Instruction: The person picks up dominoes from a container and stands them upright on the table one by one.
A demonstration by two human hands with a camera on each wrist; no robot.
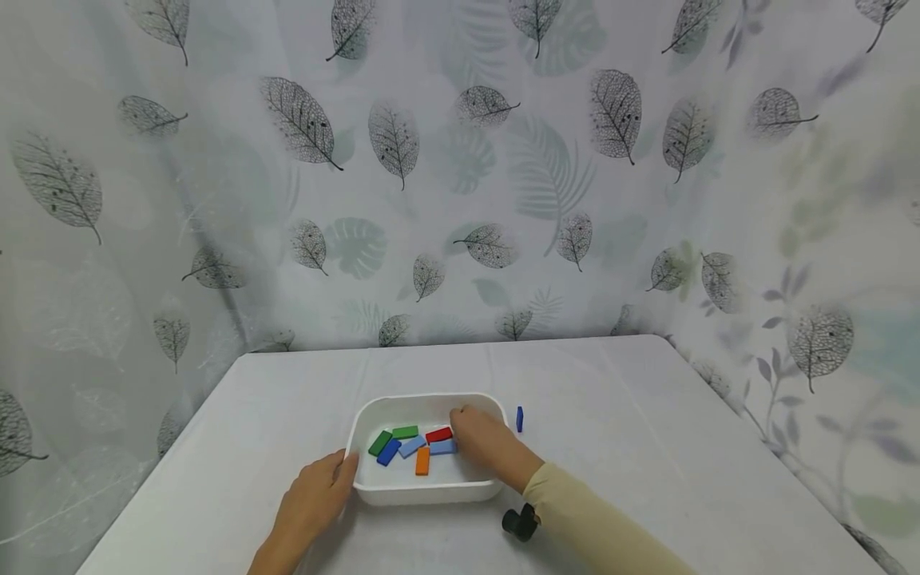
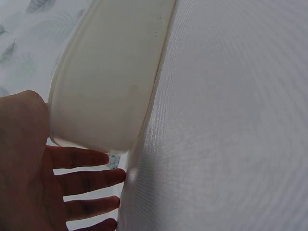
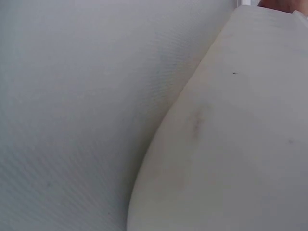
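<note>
A white tray (image 1: pixel 424 497) holds several small flat blocks: two green, with a green block (image 1: pixel 406 432) near the back, a dark blue block (image 1: pixel 389 453), two light blue, a red block (image 1: pixel 438 435) and an orange block (image 1: pixel 422 461). At its left end, my left hand (image 1: pixel 316 495) touches the wall; in the left wrist view its fingers (image 2: pixel 89 183) are straight and spread. My right hand (image 1: pixel 485 439) reaches over the right side into the tray, beside the red and light blue blocks. Its fingertips are hidden, so whether it pinches anything does not show.
A dark blue block (image 1: pixel 520 419) stands on the white table (image 1: pixel 647 447), just right of the tray. Below the right sleeve (image 1: pixel 596 519) is a black wrist-worn device (image 1: pixel 521 523). Leaf-patterned curtains (image 1: pixel 460 176) rise behind and beside the table.
</note>
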